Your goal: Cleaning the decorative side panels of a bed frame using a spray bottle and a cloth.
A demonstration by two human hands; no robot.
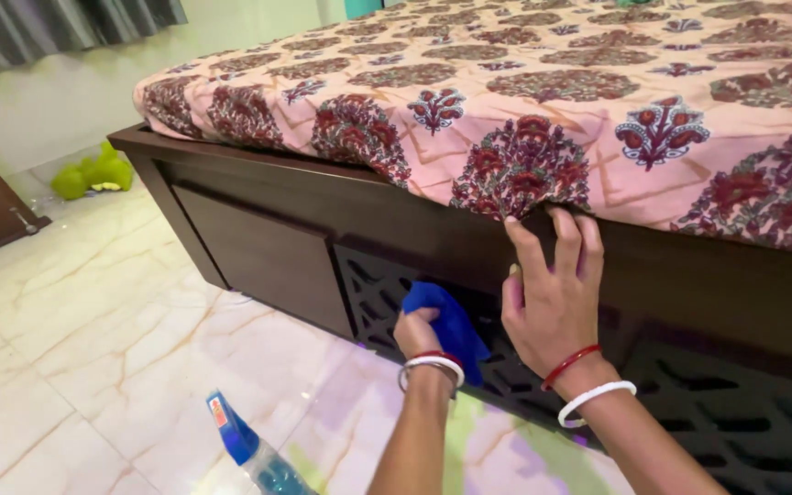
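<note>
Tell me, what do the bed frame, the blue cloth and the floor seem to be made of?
Bed frame: dark brown wood or wood laminate, smooth satin finish, with a cut-out lattice panel. Blue cloth, bunched in the left hand: soft, matte fabric, possibly microfibre. Floor: glossy polished tiles, marble-like veining and reflections.

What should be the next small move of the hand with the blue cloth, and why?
Probably slide the blue cloth sideways along the carved dark panel: the left hand presses it there, and the right hand lifts the bedsheet edge clear.
</note>
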